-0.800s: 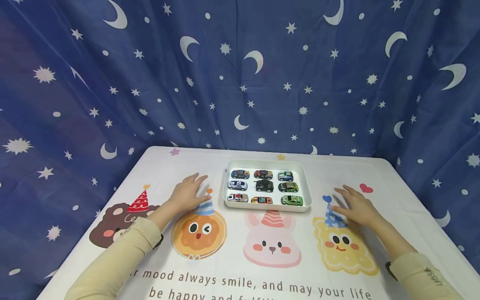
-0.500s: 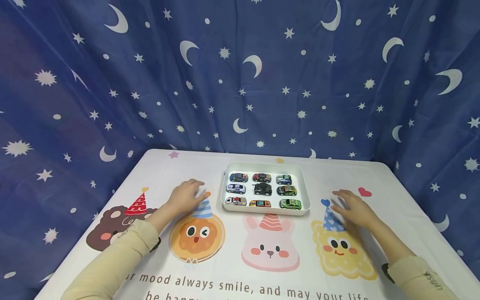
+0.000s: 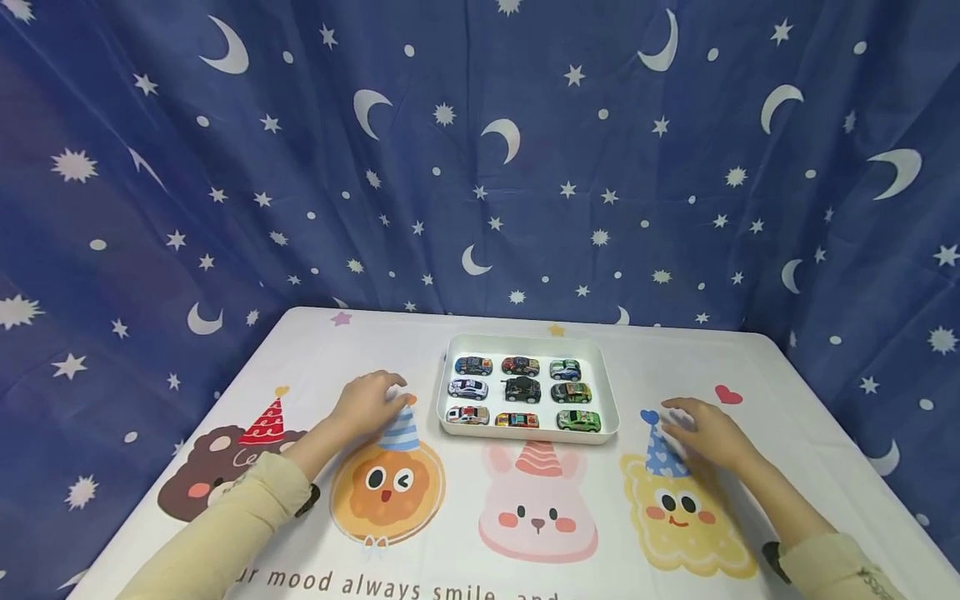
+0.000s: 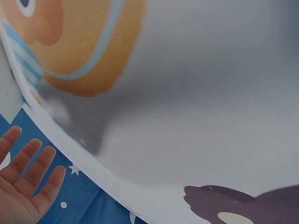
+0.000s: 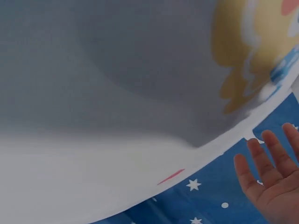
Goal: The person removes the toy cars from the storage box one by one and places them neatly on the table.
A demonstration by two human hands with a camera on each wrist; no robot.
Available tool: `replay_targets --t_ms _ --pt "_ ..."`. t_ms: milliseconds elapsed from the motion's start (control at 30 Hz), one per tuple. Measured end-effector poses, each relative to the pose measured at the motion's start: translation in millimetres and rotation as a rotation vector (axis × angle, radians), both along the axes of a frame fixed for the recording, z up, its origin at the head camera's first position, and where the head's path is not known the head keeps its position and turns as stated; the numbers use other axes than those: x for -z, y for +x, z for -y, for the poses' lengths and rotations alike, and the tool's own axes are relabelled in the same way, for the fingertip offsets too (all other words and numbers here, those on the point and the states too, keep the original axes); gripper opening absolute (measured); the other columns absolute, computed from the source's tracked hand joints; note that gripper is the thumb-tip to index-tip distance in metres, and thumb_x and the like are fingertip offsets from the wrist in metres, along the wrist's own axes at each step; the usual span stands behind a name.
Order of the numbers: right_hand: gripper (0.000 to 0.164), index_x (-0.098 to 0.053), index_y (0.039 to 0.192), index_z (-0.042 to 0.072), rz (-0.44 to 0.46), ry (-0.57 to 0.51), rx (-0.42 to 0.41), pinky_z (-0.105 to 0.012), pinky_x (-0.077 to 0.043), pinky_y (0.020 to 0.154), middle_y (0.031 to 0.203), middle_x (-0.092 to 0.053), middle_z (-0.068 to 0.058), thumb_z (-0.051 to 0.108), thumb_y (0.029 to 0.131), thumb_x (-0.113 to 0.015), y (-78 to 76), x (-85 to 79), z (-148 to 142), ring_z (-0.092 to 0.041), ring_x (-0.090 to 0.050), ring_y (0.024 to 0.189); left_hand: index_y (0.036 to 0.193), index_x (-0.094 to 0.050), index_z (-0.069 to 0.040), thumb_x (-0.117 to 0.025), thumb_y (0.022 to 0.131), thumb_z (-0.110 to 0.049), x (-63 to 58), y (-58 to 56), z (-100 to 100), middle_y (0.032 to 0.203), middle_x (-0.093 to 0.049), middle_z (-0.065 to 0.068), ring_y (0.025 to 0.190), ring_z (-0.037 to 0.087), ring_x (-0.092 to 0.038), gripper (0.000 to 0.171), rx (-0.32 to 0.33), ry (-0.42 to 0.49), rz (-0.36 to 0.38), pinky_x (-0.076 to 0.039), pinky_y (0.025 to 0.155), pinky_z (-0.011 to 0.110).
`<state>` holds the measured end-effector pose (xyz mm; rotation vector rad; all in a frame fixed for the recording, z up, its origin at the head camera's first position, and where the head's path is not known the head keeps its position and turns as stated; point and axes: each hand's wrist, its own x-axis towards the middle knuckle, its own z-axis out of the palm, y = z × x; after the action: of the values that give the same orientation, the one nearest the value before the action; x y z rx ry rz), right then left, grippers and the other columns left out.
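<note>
A shallow white tray (image 3: 551, 435) stands at the far middle of the table in the head view. Inside it, several toy cars sit in rows around a black toy tank (image 3: 521, 389); among them are a green car (image 3: 578, 421) and a white car (image 3: 468, 388). My left hand (image 3: 369, 404) hovers left of the tray, its relaxed fingers holding nothing. To the right, my right hand (image 3: 708, 429) is likewise bare, fingers loosely extended. Both wrist views show spread fingers and bare palms, the left palm (image 4: 18, 196) and the right palm (image 5: 280, 191).
A white tablecloth (image 3: 360, 350) printed with cartoon faces and lettering covers the table. Close behind its far edge hangs a dark blue curtain (image 3: 420, 158) with moons and stars, which also runs along both sides.
The whole scene has shifted lower in the head view. Both hands stay on either side of the tray, with their fingers a little less spread. The cars have not moved within the tray.
</note>
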<state>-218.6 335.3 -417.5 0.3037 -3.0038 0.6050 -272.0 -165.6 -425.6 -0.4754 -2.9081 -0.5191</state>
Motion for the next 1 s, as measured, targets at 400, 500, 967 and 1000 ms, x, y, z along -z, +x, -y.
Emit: replay_targets --t_ms 400,500,967,1000 --pt "0.04 -0.06 0.119 -0.004 -0.042 -0.015 -0.04 -0.059 -0.051 0.085 0.116 -0.062 -0.027 0.016 0.086 -0.067 -2.0 -13.6 20 -0.045 -0.058 0.103 0.12 -0.062 -0.007 -0.063 0.088 -0.03 -4.9 2.9 0 0.113 -0.067 0.016 0.101 0.034 -0.063 0.039 -0.047 0.127 0.061 -0.052 0.085 0.049" --pt "0.041 -0.06 0.12 -0.004 -0.052 -0.017 -0.043 -0.06 -0.05 0.086 0.117 -0.062 -0.027 0.017 0.086 -0.068 -5.5 -20.5 25 -0.045 -0.057 0.104 0.119 -0.063 -0.005 -0.062 0.09 -0.029 -7.9 1.7 -2 0.114 -0.066 0.018 0.103 0.035 -0.062 0.038 -0.052 0.186 0.091 -0.052 0.087 0.05" --pt "0.04 -0.06 0.121 -0.001 -0.06 -0.025 -0.084 -0.058 -0.049 0.091 0.121 -0.06 -0.025 0.018 0.087 -0.067 -11.7 -36.8 63 -0.043 -0.056 0.109 0.118 -0.061 0.005 -0.061 0.089 -0.017 -14.0 -5.7 -19 0.105 -0.068 0.023 0.095 0.034 -0.065 0.037 -0.089 0.526 0.214 -0.056 0.081 0.04" --pt "0.04 -0.059 0.121 -0.001 -0.055 -0.028 -0.09 -0.058 -0.048 0.093 0.122 -0.06 -0.025 0.018 0.087 -0.067 -12.8 -37.4 67 -0.043 -0.055 0.111 0.117 -0.061 0.006 -0.061 0.089 -0.016 -14.1 -5.9 -21 0.105 -0.067 0.023 0.093 0.034 -0.065 0.036 -0.093 0.55 0.229 -0.057 0.079 0.038"
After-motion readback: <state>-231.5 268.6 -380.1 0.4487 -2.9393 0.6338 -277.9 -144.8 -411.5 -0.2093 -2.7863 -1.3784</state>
